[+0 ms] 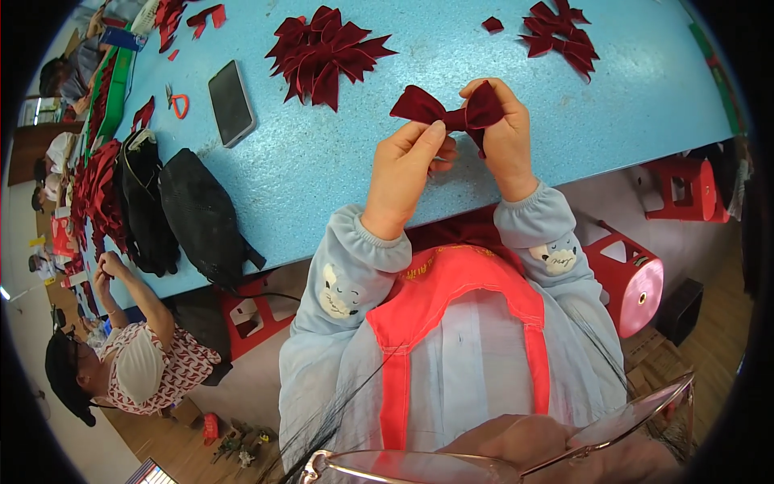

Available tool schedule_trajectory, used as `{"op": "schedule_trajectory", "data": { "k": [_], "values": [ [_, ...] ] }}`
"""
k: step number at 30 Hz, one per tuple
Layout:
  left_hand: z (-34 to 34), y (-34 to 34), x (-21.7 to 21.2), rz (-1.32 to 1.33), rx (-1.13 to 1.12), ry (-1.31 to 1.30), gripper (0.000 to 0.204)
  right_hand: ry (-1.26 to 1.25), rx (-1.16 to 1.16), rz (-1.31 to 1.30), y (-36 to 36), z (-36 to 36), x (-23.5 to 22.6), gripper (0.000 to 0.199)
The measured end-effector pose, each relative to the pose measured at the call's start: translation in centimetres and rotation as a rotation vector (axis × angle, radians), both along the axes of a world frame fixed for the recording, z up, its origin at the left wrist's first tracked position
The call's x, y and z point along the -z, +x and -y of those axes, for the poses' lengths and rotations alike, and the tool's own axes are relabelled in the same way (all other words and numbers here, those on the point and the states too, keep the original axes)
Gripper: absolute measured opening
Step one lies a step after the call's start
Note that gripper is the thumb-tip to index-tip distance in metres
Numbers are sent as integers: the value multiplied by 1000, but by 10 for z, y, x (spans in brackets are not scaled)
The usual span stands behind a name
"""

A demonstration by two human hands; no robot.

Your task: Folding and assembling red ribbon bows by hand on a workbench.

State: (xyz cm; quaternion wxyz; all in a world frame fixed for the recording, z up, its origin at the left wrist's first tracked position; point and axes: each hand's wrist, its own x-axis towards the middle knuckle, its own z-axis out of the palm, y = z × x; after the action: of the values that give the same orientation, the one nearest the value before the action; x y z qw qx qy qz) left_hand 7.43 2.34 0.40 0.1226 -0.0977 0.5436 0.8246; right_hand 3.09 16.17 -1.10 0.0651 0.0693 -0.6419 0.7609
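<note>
Left hand (405,164) and right hand (504,133) raised side by side, both pinching a dark red bow (451,113) above the blue table (339,173), near its front edge, bare surface around.

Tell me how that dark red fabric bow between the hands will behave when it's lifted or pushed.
The dark red bow is probably soft and floppy: its loops bend where the left hand and right hand pinch it. It looks light, held by the fingertips alone. Being flat cloth, it should slide rather than roll on the blue table, though the loops could lose shape.
</note>
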Motion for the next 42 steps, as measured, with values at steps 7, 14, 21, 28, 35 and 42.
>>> {"op": "schedule_trajectory", "data": {
  "k": [7,14,21,28,35,42],
  "values": [
    [7,-6,3,61,50,190,25,-182,-228,272,-5,-13,-5,11],
    [6,-8,10,63,105,145,22,-227,-241,341,-9,-18,0,15],
    [0,-5,2,45,22,164,18,-260,-283,359,-10,-21,8,17],
    [14,-8,10,-121,-68,-30,14,3,-227,23,4,-20,-12,23],
    [-3,-4,-6,-642,-76,-738,13,360,-461,172,-5,-33,-47,19],
    [-7,0,-8,-196,132,-138,12,234,-176,74,5,-17,-13,19]
  ]
}}
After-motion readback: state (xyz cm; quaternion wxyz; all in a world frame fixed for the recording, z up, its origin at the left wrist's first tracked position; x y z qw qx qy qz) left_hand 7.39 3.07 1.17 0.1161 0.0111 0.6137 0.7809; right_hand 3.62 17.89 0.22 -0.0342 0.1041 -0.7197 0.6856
